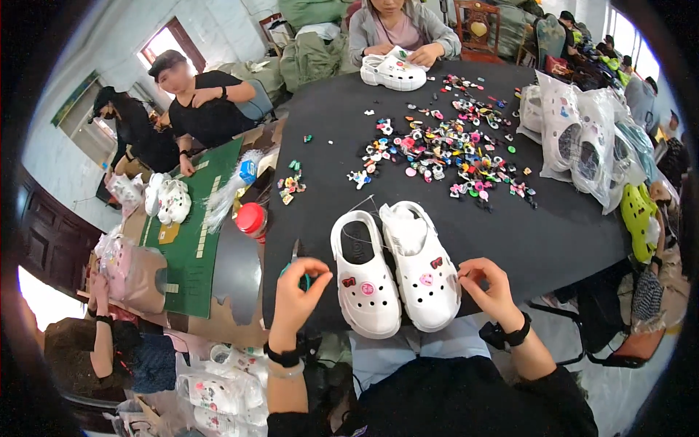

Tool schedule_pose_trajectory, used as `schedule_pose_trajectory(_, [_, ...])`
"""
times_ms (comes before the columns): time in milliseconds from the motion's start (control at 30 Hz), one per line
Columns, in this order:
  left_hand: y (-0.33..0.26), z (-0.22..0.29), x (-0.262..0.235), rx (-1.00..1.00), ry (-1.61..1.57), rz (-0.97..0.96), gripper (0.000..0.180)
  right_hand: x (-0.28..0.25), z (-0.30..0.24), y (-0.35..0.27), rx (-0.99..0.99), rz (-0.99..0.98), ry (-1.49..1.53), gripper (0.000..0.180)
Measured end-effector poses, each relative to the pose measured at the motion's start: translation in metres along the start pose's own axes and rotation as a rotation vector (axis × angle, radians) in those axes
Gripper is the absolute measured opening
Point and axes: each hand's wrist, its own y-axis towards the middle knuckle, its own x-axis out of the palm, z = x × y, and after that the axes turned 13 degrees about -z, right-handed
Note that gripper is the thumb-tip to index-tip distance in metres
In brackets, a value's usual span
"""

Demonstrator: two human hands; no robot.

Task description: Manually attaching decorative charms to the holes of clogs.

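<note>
A pair of white clogs lies on the black desk, toes toward the person, between the hands: left hand pinching small scissors at nine o'clock, right hand at three o'clock, fingers curled, nearer.

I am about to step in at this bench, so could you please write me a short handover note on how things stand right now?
Left hand: raised at the table edge, pinching small scissors with teal handles.
Right hand: beside the right shoe, fingertips pinched; what they hold is too small to tell.
Pair of white perforated foam clogs: side by side on the black table, toes toward the person.
Done: each clog carries a red bow charm and a pink round charm.
Left: most holes bare; heap of small colourful charms lies beyond the clogs.
</note>
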Motion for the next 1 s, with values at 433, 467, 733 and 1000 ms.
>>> schedule_pose_trajectory(433, [-0.016,0.001,0.064,0.118,0.077,0.247,0.019,0.005,-0.001,0.039,-0.123,-0.087,-0.126,0.022])
schedule_pose_trajectory(467, [-0.019,-0.001,0.067,0.13,0.076,0.246,0.017,0.008,0.006,0.038,-0.215,-0.101,-0.177,0.02])
schedule_pose_trajectory(733, [-0.017,0.009,0.065,0.071,0.072,0.184,0.021,0.018,0.004,0.035,-0.073,-0.058,-0.039,0.021])
schedule_pose_trajectory(1000, [-0.033,0.011,0.081,0.127,0.307,0.3,0.027,0.031,-0.021,0.019,-0.177,-0.028,-0.364,0.029])
